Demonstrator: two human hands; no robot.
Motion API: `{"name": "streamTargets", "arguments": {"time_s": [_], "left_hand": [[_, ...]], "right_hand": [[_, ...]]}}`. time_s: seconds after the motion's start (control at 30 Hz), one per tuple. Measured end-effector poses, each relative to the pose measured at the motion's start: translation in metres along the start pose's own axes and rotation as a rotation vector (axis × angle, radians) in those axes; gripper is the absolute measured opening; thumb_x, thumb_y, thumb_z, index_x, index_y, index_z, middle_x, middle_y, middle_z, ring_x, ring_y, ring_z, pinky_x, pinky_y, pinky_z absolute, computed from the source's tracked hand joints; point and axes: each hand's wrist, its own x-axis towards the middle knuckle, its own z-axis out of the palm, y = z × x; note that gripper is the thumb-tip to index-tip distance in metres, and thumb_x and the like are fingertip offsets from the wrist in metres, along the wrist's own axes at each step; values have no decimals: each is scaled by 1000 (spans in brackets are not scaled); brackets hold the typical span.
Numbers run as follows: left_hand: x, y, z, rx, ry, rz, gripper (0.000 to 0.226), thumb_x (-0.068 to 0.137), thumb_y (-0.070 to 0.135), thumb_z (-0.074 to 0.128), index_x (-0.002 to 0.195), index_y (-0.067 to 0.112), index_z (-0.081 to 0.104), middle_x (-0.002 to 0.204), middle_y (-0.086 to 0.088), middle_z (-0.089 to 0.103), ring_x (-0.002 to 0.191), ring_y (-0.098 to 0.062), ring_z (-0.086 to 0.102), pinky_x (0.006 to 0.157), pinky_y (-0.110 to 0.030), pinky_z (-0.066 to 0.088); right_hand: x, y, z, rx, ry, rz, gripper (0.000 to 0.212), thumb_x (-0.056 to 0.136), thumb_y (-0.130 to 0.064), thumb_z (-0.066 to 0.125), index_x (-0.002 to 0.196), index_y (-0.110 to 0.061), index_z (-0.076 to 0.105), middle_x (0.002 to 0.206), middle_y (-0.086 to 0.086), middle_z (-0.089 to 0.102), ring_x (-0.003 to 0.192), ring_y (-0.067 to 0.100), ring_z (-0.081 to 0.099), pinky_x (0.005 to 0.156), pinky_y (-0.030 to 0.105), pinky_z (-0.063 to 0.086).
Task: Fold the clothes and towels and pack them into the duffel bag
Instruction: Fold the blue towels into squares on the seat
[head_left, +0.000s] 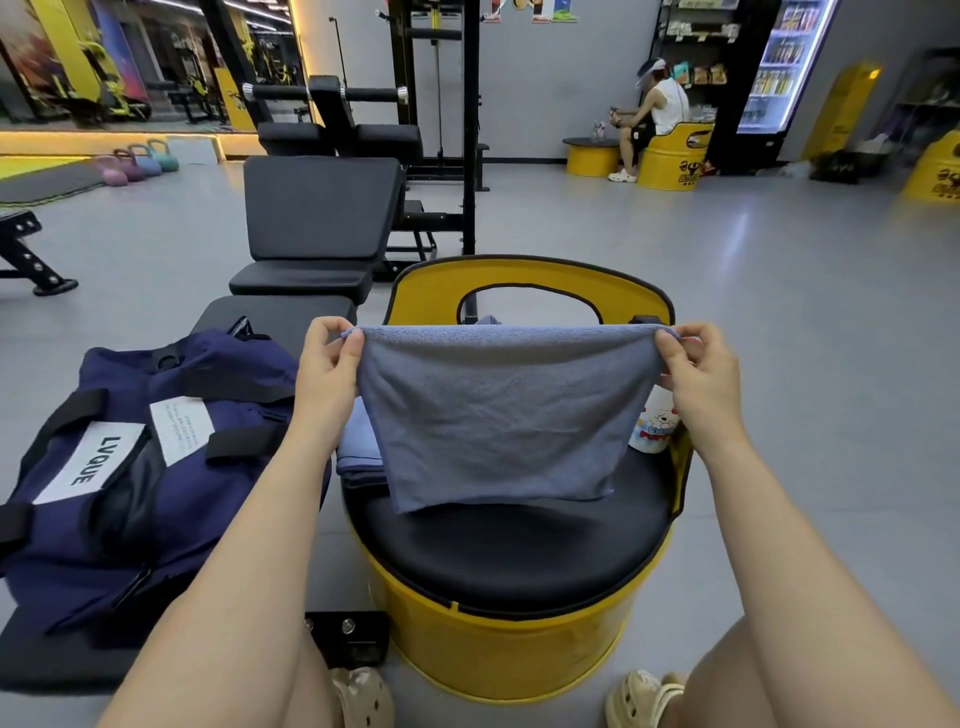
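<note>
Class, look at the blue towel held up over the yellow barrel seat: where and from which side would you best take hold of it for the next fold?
Grip the towel at its free bottom corners, coming from below. The left hand and right hand already pinch the top corners, so it hangs flat.

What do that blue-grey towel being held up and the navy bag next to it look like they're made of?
The towel looks like soft terry or microfibre: matte, finely looped, hanging limp from both hands. The duffel bag looks like woven canvas or nylon, smooth and slightly stiff, with black webbing straps; the exact fibre isn't clear.
</note>
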Motion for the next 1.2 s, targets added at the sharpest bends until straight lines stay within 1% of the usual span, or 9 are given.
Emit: {"name": "streamTargets", "arguments": {"time_s": [0.07,0.13,0.23,0.33,0.43,0.53,0.73,0.93,1.2], "left_hand": [[-5,4,-2,9,-20,-9,18,100,21,45,85,31,43,69,4,51,57,-10,41,47,-25,41],[-10,8,-3,0,-46,-2,16,99,20,47,86,30,45,72,4,56,58,-6,46,44,-21,42],[-17,12,-5,-20,-71,-1,14,98,18,50,89,28,53,79,6,63,61,0,52,42,-16,43],[-19,12,-5,-37,-110,-27,12,97,18,52,95,23,63,84,7,66,71,-1,56,45,-16,45],[-17,8,-4,-24,-136,-83,14,96,19,53,88,22,64,79,6,64,69,-5,54,44,-15,44],[-11,-4,0,23,-186,-150,13,96,21,54,86,20,63,81,2,63,72,-10,54,47,-18,48],[5,-43,14,141,-122,-269,9,96,18,54,93,13,61,85,-3,60,85,-19,55,68,-35,55],[25,-74,26,155,-40,-281,9,96,17,53,97,11,60,82,-5,57,85,-19,52,63,-26,51],[36,-93,32,189,-36,-312,9,97,15,52,97,12,60,89,-5,60,90,-19,53,78,-39,52]], "right_hand": [[-3,-4,-5,32,3,7,16,96,-20,57,83,-28,51,89,0,66,86,20,63,63,30,57],[-6,-6,-11,24,-6,9,16,95,-19,58,83,-28,52,87,-4,66,83,19,62,57,32,56],[-9,-5,-20,20,-13,14,16,93,-19,61,82,-28,54,87,0,67,83,22,61,65,47,53],[-9,-2,-27,-6,-11,21,16,92,-19,62,81,-28,56,88,2,69,82,21,61,70,51,52],[-5,6,-29,-58,-16,45,17,91,-20,63,78,-29,58,89,4,71,79,21,61,67,46,52],[3,23,-24,-174,-37,75,12,90,-23,64,81,-28,58,90,6,70,82,21,60,64,31,49],[13,60,3,-328,-92,146,5,92,-23,61,92,-20,57,84,3,64,78,25,60,71,39,55],[34,91,29,-352,-104,148,4,93,-20,60,91,-18,58,74,-3,59,70,23,56,67,35,50],[42,103,41,-367,-108,156,2,94,-18,59,94,-16,58,90,3,63,84,23,59,72,34,48]]}}
